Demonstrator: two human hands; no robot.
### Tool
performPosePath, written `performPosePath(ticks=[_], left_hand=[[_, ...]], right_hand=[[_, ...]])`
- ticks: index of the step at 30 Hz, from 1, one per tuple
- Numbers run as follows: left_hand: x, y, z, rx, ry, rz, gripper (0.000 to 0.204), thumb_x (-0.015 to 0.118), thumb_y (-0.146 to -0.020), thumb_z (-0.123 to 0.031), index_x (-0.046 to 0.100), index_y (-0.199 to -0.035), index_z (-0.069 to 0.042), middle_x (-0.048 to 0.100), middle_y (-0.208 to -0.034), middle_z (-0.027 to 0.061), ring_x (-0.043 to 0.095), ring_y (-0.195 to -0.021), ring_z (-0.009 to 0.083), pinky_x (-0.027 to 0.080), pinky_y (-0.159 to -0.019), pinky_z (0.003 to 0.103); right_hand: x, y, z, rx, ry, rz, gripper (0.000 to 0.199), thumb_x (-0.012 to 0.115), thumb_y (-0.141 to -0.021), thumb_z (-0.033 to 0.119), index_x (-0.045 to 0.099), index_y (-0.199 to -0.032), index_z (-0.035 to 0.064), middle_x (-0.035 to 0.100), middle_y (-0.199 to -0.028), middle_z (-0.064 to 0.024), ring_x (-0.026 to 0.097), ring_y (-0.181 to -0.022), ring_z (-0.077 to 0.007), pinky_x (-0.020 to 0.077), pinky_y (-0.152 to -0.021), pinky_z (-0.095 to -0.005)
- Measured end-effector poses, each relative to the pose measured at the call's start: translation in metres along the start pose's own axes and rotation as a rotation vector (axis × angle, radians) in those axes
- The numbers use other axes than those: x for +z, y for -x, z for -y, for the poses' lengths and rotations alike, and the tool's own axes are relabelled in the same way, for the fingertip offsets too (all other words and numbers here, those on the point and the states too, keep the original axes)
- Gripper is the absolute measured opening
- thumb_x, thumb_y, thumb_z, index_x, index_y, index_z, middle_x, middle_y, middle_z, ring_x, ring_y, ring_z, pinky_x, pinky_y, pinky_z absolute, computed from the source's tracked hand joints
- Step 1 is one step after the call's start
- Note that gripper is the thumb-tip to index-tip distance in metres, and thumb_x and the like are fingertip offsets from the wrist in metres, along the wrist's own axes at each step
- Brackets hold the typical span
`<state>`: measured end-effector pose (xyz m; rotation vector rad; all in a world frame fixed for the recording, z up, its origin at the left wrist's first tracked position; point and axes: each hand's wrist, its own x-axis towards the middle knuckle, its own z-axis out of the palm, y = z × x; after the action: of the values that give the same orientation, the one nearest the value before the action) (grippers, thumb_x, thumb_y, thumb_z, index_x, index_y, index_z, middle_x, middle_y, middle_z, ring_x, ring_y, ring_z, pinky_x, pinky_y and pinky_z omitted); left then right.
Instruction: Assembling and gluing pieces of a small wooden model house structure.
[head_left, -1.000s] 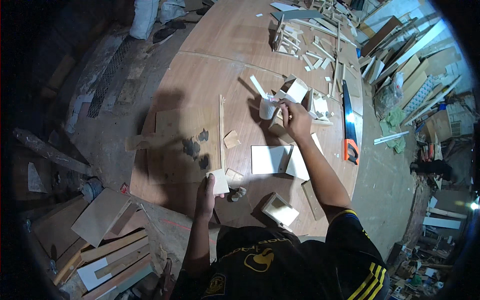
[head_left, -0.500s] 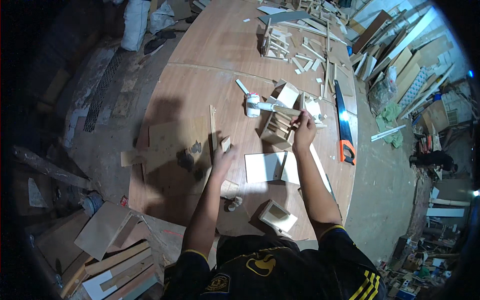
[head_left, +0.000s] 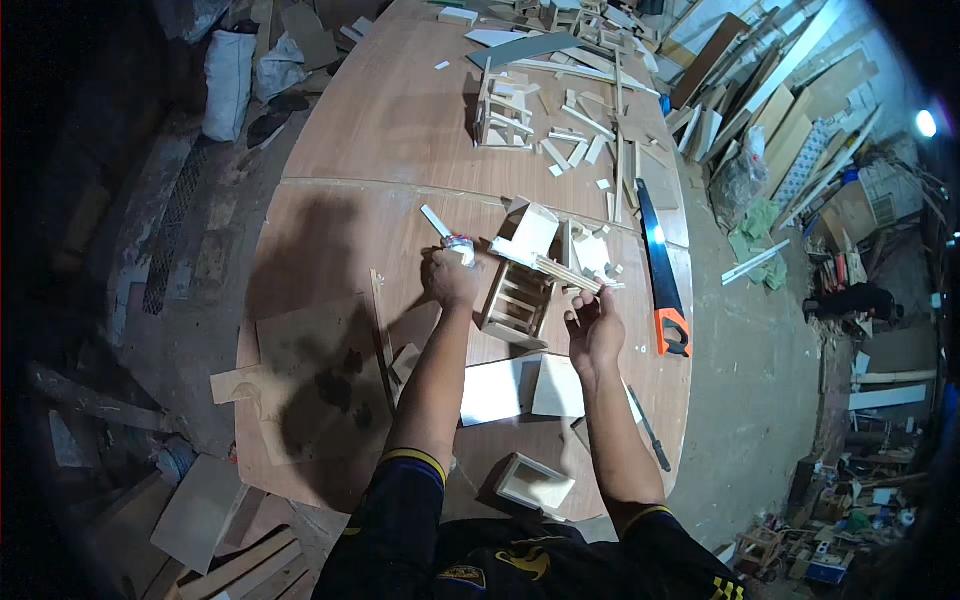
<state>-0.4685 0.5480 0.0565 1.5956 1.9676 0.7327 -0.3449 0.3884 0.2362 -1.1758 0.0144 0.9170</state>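
My left hand (head_left: 452, 283) is closed round a small white tub (head_left: 460, 250) with some red on its rim. My right hand (head_left: 597, 335) has its thumb and fingers apart, close to the handle end of a white-tipped brush (head_left: 560, 272). That brush rests across a small light-wood box with slats (head_left: 515, 300); whether a fingertip still touches it is hard to tell. Behind the box stands another pale wooden box (head_left: 533, 228). Beside my left forearm a small wood block (head_left: 404, 362) lies near a long thin strip (head_left: 381, 325).
A handsaw (head_left: 660, 270) with an orange handle lies along the table's right side. White panels (head_left: 500, 390) and a small open box (head_left: 535, 485) lie nearer me. A stained board (head_left: 320, 390) covers the near left. Wooden offcuts (head_left: 575, 140) and a slatted frame (head_left: 505, 120) are farther back.
My left hand has let go of the wood block and moved to the tub. My right hand's fingers have parted, and the brush has come away from the tub onto the box.
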Motion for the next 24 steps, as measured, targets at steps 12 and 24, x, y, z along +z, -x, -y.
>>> performPosePath(ticks=[12, 24], left_hand=[[-0.006, 0.011, 0.053, 0.020, 0.322, 0.182, 0.059, 0.077, -0.068, -0.020, 0.043, -0.114, -0.003, 0.059, -0.109, 0.0272, 0.058, -0.102, 0.0457, 0.046, -0.087, 0.050], [-0.049, 0.036, 0.054, 0.174, 0.307, 0.266, 0.061, 0.079, -0.071, -0.014, 0.044, -0.118, -0.001, 0.055, -0.118, 0.0253, 0.053, -0.112, 0.0429, 0.044, -0.093, 0.047]], right_hand=[[0.012, -0.035, -0.010, -0.040, 0.055, 0.071, 0.028, 0.044, -0.102, 0.031, 0.054, -0.118, 0.0103, 0.062, -0.080, 0.0003, 0.057, -0.073, -0.0104, 0.0449, -0.065, -0.0281], [0.011, -0.035, -0.022, -0.053, 0.095, 0.084, 0.028, 0.045, -0.102, 0.032, 0.054, -0.119, 0.0107, 0.061, -0.080, 0.0005, 0.056, -0.074, -0.0097, 0.0445, -0.067, -0.0281]])
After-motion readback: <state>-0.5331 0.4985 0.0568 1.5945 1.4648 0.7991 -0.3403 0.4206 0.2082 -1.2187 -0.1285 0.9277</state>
